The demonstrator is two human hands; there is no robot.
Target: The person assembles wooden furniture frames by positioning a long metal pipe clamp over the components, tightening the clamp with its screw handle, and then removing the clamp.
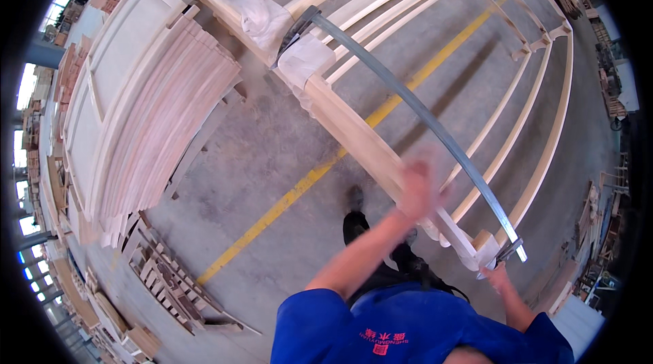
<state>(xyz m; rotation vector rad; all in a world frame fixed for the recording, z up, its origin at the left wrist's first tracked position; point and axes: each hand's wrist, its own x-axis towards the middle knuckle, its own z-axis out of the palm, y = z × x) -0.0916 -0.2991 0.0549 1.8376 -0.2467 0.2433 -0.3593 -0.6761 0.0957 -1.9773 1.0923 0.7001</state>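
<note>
A long steel bar clamp [422, 109] spans a pale wooden frame [354, 129]. Its far jaw [299, 31] sits against a wrapped corner, and its near jaw [508, 250] is at the frame's near end. My right hand [500, 278] is closed at that near end, on the clamp's screw side, with the fingers partly hidden. Over the frame's side rail, my left hand [418, 187] is smeared by motion, so its fingers cannot be made out. White wrapping [306, 61] covers parts of the frame's posts and rail.
A stack of curved wooden panels [163, 106] stands at the left, with a slatted wooden piece [166, 275] on the floor below it. A yellow line [272, 218] crosses the concrete floor. Long slats [544, 133] extend to the right within the frame. Timber piles line the edges.
</note>
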